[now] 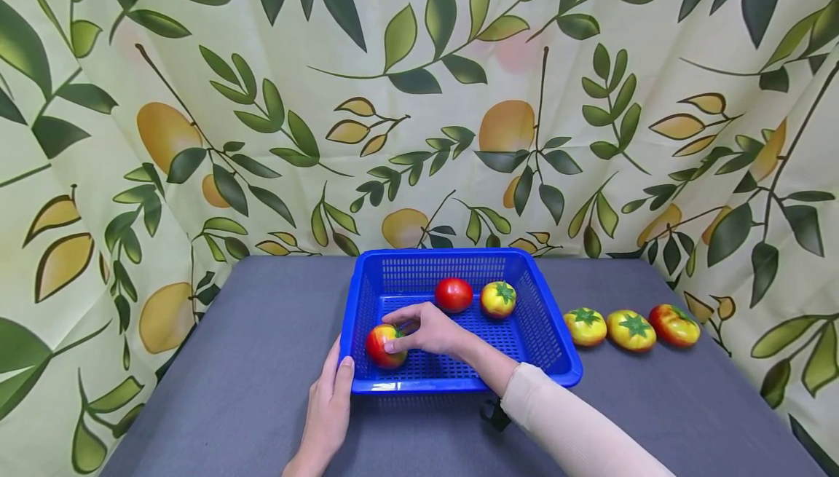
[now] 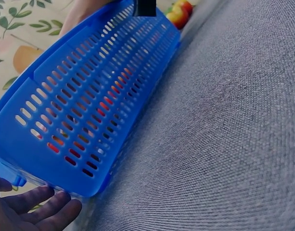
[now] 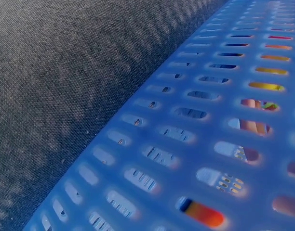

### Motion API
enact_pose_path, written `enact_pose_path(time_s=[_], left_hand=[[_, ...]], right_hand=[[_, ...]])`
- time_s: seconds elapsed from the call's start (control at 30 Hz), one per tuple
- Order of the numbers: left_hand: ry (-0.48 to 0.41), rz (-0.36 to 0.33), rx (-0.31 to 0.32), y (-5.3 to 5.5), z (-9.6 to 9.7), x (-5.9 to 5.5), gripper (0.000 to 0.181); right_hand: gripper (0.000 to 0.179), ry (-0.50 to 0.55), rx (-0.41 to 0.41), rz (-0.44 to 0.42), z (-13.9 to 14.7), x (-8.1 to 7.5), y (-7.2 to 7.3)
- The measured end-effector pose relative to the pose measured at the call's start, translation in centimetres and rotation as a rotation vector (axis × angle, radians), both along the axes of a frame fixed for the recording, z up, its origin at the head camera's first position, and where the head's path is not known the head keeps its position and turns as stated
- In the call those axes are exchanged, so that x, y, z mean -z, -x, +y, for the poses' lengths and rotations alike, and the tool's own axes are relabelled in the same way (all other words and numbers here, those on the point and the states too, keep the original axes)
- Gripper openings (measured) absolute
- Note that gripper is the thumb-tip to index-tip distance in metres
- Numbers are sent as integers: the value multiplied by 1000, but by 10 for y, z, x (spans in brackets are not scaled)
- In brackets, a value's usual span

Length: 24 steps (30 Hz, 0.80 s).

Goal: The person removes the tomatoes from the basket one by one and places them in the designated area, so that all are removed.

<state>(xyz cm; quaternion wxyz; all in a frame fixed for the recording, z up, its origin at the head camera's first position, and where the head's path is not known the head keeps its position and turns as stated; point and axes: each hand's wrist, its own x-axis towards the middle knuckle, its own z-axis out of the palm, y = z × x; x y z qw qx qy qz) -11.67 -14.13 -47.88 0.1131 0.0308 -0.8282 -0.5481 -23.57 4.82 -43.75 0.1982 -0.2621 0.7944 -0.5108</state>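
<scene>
The right hand (image 1: pixel 429 329) is pinching the red-and-yellow tomato (image 1: pixel 376 353) by its upper part between thumb and fingers. A slip is looking like the likeliest trouble: its smooth, rounded surface could be rolling away if the thumb is pressing unevenly, then bumping the red tomato (image 1: pixel 454 295) or the yellow-topped tomato (image 1: pixel 497 304), both lying beyond the right hand. The left hand (image 1: pixel 328 404) is resting its fingers along the outer wall of the blue basket (image 1: pixel 459 387) (how firmly, I cannot tell); weak bracing could be letting it slide at a knock. The pinched tomato is sitting at the right hand's fingertips, left of its palm, inside the basket, ahead and rightward of the left hand. Three more tomatoes (image 1: pixel 631 331) are lying outside, well to the right hand's right.
</scene>
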Motion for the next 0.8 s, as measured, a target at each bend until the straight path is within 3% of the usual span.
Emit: enact_pose_path(time_s=[0.27,0.57,0.8], left_hand=[[-6,13,-4,0,-1,1,55],[-7,23,-7,-1,0,1,54],[-9,21,0,-1,0,1,54]], right_hand=[[53,-73,-63,-32,0,1,-1],[59,-79,-101,-20,0,0,-3],[61,-114,-51,-10,-1,1,-3]])
